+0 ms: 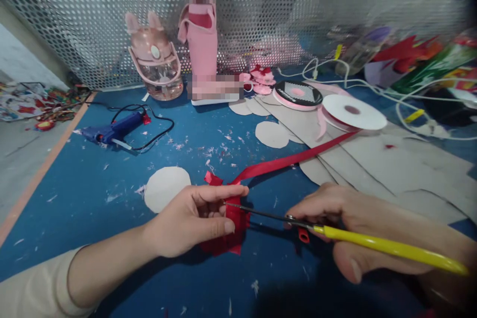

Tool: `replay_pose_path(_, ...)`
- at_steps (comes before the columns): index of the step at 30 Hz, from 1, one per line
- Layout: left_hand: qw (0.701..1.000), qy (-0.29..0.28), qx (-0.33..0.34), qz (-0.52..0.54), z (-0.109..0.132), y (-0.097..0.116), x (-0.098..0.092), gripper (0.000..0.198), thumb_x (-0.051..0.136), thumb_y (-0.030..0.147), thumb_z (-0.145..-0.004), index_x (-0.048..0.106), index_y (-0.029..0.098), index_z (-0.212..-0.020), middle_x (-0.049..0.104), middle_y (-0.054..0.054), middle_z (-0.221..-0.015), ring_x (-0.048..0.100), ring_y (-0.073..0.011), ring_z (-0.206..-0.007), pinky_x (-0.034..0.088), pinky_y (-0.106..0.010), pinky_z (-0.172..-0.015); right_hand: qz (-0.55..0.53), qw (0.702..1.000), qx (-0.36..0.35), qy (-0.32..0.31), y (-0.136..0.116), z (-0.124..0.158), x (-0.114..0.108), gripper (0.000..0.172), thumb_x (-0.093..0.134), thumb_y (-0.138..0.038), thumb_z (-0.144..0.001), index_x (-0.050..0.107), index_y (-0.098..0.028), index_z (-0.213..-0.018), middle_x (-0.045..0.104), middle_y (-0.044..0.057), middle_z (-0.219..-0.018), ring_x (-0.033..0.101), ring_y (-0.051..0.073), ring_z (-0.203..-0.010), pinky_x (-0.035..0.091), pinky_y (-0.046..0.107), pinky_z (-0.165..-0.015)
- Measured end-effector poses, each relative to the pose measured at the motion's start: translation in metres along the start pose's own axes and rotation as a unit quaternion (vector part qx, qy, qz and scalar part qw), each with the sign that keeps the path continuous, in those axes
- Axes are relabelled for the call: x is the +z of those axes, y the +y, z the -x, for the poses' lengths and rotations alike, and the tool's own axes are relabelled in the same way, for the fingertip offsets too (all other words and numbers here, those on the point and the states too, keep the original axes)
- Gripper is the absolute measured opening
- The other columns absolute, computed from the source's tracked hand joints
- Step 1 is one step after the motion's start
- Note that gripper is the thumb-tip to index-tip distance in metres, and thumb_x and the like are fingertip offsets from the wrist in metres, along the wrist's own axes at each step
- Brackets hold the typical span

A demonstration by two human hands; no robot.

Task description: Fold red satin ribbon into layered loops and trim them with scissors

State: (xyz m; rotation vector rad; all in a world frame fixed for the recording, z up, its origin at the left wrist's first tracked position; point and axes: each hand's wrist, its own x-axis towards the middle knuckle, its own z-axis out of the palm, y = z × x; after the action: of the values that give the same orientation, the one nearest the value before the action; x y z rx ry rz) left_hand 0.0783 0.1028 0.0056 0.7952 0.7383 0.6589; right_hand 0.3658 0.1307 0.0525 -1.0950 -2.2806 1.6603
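Note:
My left hand [184, 223] pinches a folded piece of red ribbon [234, 226] between thumb and fingers, just above the blue table [208, 288]. From this hand a red ribbon strip [290, 161] runs back to a white spool [356, 114]. My right hand [346, 213] grips scissors [376, 242] with yellow handles. Their thin blade lies across the ribbon at my left fingers; whether the blades are apart is unclear. A pale cardboard disc [166, 190] lies beyond my left wrist.
A blue glue gun [115, 129] with a black cord lies at the left. A bottle with ears [158, 67] and a pink holder [203, 44] stand against the perforated panel [93, 20]. Cardboard sheets [406, 169], a pink ribbon spool [298, 95] and white cables [400, 102] occupy the right.

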Motion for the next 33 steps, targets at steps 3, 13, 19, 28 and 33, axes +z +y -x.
replay_pose_path(3, 1.000, -0.001, -0.011, 0.010, 0.000, 0.000, 0.001, 0.047, 0.080, 0.015, -0.070, 0.071, 0.025, -0.115, 0.075, -0.005, -0.096, 0.067, -0.0132, -0.079, 0.052, -0.024, -0.076, 0.018, 1.000, 0.009, -0.018, 0.004, -0.003, 0.003, 0.054, 0.075, -0.065, -0.065, 0.071, -0.017, -0.089, 0.049, -0.001, -0.067, 0.037, 0.013, -0.060, 0.026, 0.023, -0.048)
replay_pose_path(13, 0.999, -0.014, -0.029, 0.009, 0.000, 0.002, 0.000, 0.051, 0.080, 0.012, -0.070, 0.070, 0.025, -0.117, 0.076, -0.003, -0.091, 0.067, -0.0115, -0.076, 0.052, -0.022, -0.075, 0.006, 0.998, 0.010, -0.060, 0.007, -0.013, 0.010, 0.053, 0.074, -0.065, -0.066, 0.055, -0.016, -0.070, 0.032, -0.005, -0.065, 0.023, 0.009, -0.059, 0.017, 0.023, -0.050)
replay_pose_path(19, 0.999, 0.000, -0.025, -0.025, -0.001, 0.000, -0.002, 0.052, 0.082, 0.017, -0.068, 0.069, 0.024, -0.118, 0.074, -0.007, -0.104, 0.066, -0.0149, -0.080, 0.052, -0.025, -0.074, 0.003, 0.997, 0.029, -0.066, 0.006, -0.013, 0.013, 0.048, 0.075, -0.060, -0.069, 0.054, -0.017, -0.069, 0.031, -0.006, -0.061, 0.023, 0.009, -0.057, 0.017, 0.023, -0.048)
replay_pose_path(28, 0.999, -0.003, -0.010, -0.052, 0.000, 0.001, -0.004, 0.053, 0.075, 0.012, -0.071, 0.067, 0.025, -0.122, 0.072, -0.009, -0.113, 0.067, -0.0193, -0.092, 0.050, -0.026, -0.076, -0.009, 0.999, -0.005, -0.039, 0.011, -0.009, 0.003, 0.060, 0.070, -0.073, -0.062, 0.065, -0.016, -0.079, 0.030, -0.006, -0.059, 0.021, 0.009, -0.055, 0.017, 0.024, -0.047)
replay_pose_path(33, 0.999, -0.016, 0.033, 0.010, -0.002, 0.000, -0.010, 0.040, 0.070, 0.013, -0.073, 0.074, 0.024, -0.111, 0.072, -0.008, -0.115, 0.064, -0.0222, -0.106, 0.048, -0.026, -0.085, -0.008, 0.999, -0.041, 0.008, 0.021, -0.005, -0.009, 0.070, 0.061, -0.079, -0.065, 0.070, -0.018, -0.099, 0.031, -0.007, -0.055, 0.021, 0.008, -0.049, 0.018, 0.025, -0.044)
